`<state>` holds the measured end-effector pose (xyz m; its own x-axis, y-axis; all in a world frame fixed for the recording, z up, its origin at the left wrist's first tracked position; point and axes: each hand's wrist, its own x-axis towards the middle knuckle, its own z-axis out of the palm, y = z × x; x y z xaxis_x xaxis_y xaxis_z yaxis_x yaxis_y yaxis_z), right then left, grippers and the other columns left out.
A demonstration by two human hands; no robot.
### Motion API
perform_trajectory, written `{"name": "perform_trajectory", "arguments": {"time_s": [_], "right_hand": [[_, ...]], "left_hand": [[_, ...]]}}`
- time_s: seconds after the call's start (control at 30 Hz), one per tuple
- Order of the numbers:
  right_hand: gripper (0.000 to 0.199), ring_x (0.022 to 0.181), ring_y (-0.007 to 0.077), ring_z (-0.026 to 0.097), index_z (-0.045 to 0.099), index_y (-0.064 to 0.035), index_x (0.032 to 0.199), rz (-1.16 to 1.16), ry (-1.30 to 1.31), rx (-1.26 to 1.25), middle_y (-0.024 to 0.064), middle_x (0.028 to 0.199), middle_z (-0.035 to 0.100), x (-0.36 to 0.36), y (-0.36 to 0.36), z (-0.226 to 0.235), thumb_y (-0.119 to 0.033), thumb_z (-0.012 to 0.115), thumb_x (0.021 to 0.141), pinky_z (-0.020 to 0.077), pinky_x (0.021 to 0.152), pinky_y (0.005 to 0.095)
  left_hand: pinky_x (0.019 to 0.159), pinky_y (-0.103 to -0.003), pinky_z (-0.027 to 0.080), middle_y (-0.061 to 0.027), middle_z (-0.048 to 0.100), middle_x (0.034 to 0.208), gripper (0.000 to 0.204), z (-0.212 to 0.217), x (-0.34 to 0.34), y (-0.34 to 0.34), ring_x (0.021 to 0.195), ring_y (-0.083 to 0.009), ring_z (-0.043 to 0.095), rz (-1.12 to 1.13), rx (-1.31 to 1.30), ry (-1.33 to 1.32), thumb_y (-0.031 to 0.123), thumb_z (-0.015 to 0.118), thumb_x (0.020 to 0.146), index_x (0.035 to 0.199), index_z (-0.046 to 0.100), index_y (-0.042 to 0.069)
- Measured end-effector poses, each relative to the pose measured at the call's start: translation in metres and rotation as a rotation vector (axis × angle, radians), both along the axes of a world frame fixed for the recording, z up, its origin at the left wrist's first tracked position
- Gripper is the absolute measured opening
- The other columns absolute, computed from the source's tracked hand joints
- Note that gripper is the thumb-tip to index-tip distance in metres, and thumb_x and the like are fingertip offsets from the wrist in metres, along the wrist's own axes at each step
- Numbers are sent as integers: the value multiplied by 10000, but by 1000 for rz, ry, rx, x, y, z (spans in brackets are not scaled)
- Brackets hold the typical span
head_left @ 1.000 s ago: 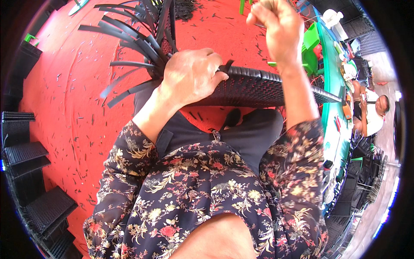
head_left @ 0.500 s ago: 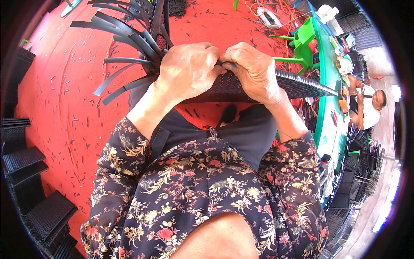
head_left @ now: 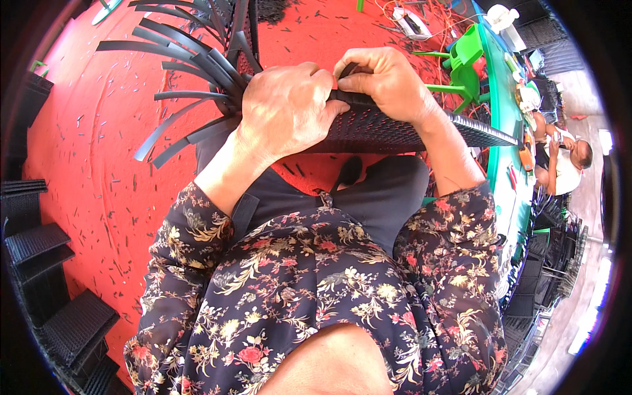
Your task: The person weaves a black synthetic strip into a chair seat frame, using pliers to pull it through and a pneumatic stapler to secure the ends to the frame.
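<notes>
A black woven wicker panel (head_left: 388, 128) lies across my lap, its long edge running toward the right. Loose black strips (head_left: 178, 72) fan out from its left end over the red floor. My left hand (head_left: 286, 108) presses down on the panel's left part, fingers curled over the top edge. My right hand (head_left: 385, 82) sits just beside it and pinches a black weaving strip (head_left: 349, 69) at that edge. The two hands touch at the fingertips.
Red floor (head_left: 85, 145) strewn with short black offcuts. Stacked black woven panels (head_left: 46, 263) stand at the left. A green stool (head_left: 464, 62) and a green table edge (head_left: 503, 112) are at the upper right, with another person (head_left: 559, 155) seated beyond and more dark stacks (head_left: 546, 263).
My right hand came down from up high to the panel's top edge and closed on the strip next to my left hand. The left hand stayed on the panel.
</notes>
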<state>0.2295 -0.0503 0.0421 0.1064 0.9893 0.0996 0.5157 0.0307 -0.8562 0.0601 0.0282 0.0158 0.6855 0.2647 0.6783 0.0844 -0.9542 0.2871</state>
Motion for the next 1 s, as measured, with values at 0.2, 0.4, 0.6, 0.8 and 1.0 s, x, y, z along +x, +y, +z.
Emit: {"name": "perform_trajectory", "arguments": {"time_s": [0.2,0.4,0.6,0.8,1.0], "right_hand": [[39,600,71,533,639,-26,742,136,212,-241,1,672,613,7,14,11,-21,677,735,421,570,230],[35,571,35,497,635,-30,814,126,305,-408,-16,679,596,6,15,18,-53,624,791,385,520,200],[154,707,252,601,649,-25,833,528,-878,450,96,758,610,36,17,-4,-108,629,704,465,622,338],[200,788,334,644,690,-78,765,179,-932,20,155,776,665,11,70,-31,-224,555,742,515,711,438],[254,731,246,622,610,-32,949,-601,-316,673,118,818,607,-1,-70,-29,-111,674,717,520,668,353]], "left_hand": [[541,-393,467,-94,577,704,269,4,0,-2,637,-313,592,7,-27,41,255,747,669,756,586,58],[539,-378,483,-66,574,722,312,-1,0,1,646,-280,610,10,-39,31,252,751,655,843,571,80],[552,-371,487,-72,559,831,301,1,10,4,672,-273,612,-47,79,47,253,739,675,897,597,106],[648,-358,477,-110,571,811,217,9,8,18,747,-289,596,-128,63,102,85,707,702,894,626,23],[692,-334,448,-134,564,829,132,-4,20,33,738,-296,566,-276,-69,154,16,634,776,887,574,-24]]}}
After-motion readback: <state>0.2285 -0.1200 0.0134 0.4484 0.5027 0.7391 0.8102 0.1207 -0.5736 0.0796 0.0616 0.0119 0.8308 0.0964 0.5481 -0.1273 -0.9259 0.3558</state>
